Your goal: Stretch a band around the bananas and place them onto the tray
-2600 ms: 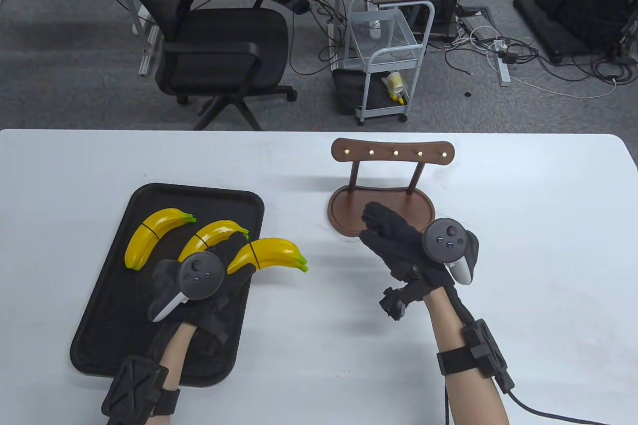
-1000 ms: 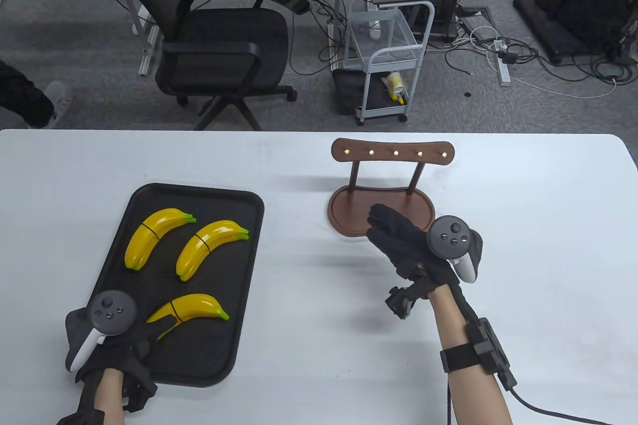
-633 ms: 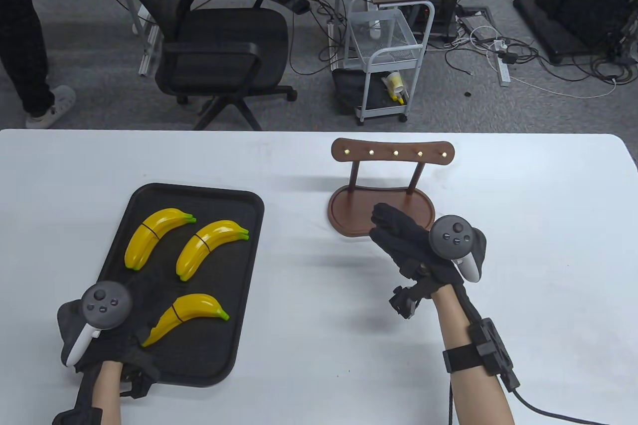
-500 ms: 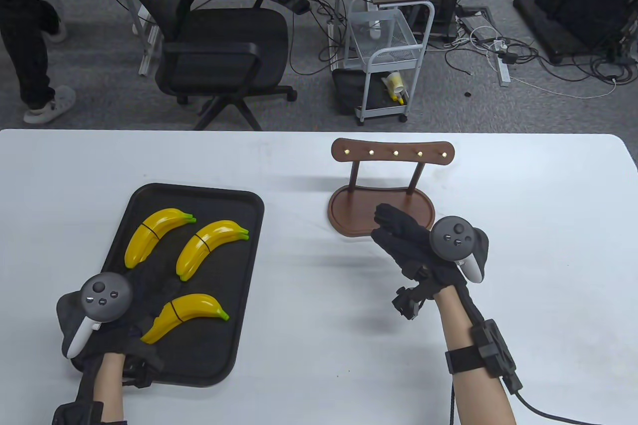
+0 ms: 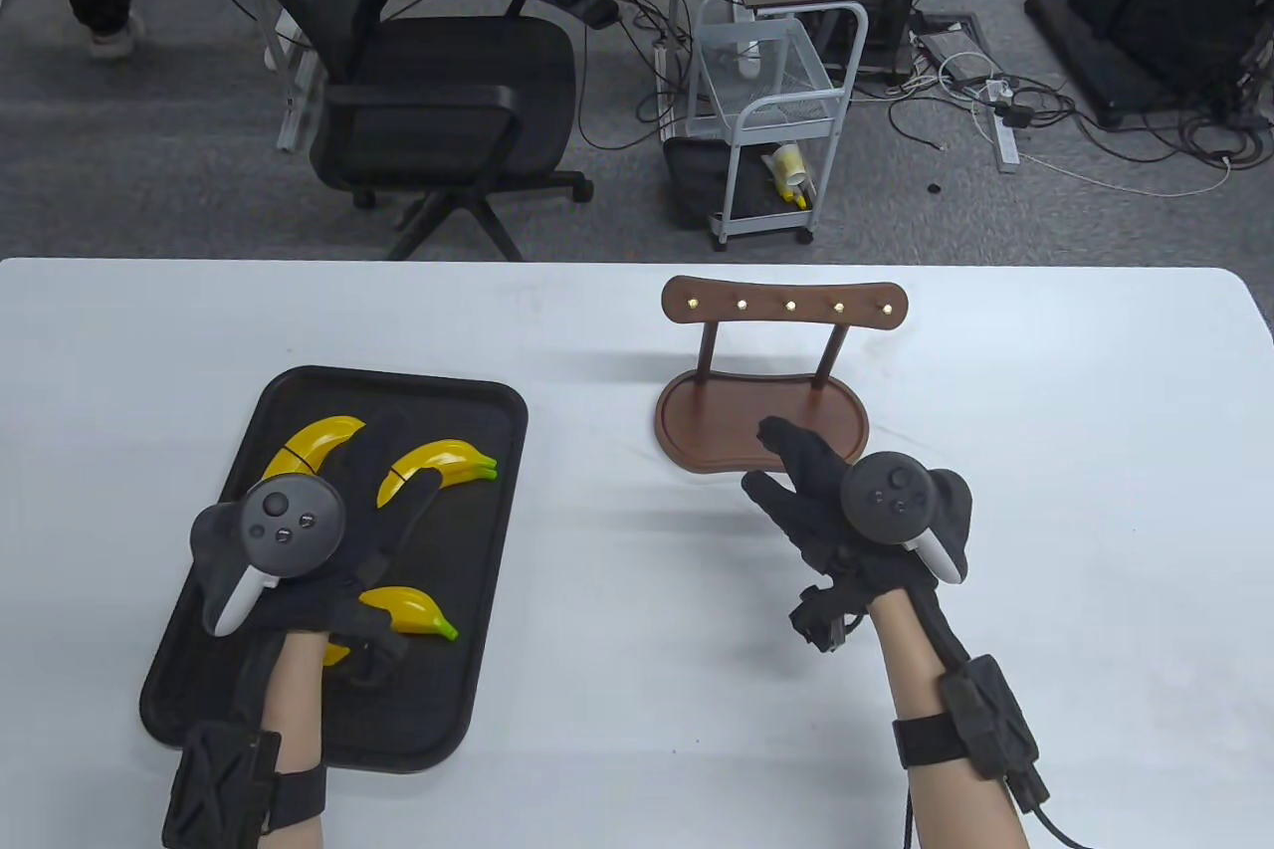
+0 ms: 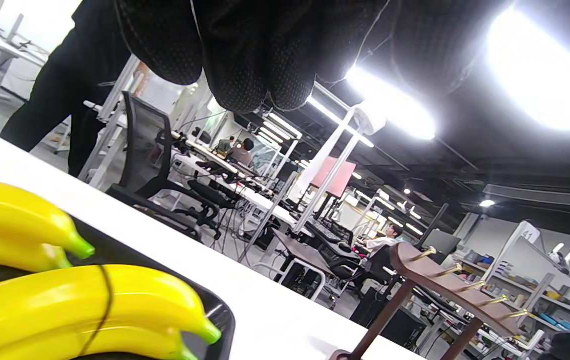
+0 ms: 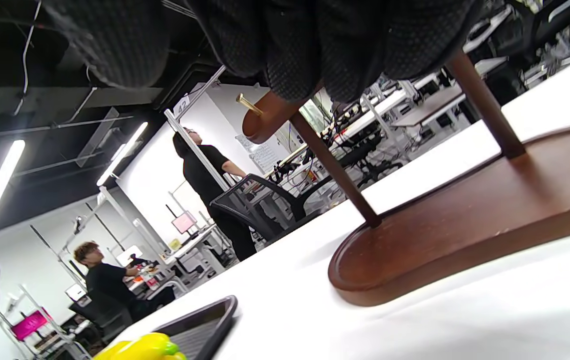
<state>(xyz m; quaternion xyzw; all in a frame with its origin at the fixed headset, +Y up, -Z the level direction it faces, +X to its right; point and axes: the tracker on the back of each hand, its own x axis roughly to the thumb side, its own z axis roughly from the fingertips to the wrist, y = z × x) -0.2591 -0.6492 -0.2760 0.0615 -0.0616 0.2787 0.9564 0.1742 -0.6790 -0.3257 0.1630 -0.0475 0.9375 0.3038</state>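
- Bananas (image 5: 443, 463), three banded bunches, all lie on the black tray (image 5: 488, 530) at the table's left side.
- Left hand (image 5: 338, 530) hovers over them, fingers spread, holding nothing.
- Right hand (image 5: 826, 511) hangs relaxed by the wooden rack (image 5: 761, 411), empty.

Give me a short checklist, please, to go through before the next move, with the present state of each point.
1. All three banana bundles on the tray: ok. The far-left bundle, the middle bundle and the near bundle lie inside its rim.
2. Band on each bundle: ok on the far-left and middle ones; cannot tell on the near one, the left hand covers part of it.
3. Left hand free: ok, fingers spread above the tray, gripping nothing.
4. Right hand free: ok, it holds nothing, by the stand.
5. No bundle left on the table: ok.
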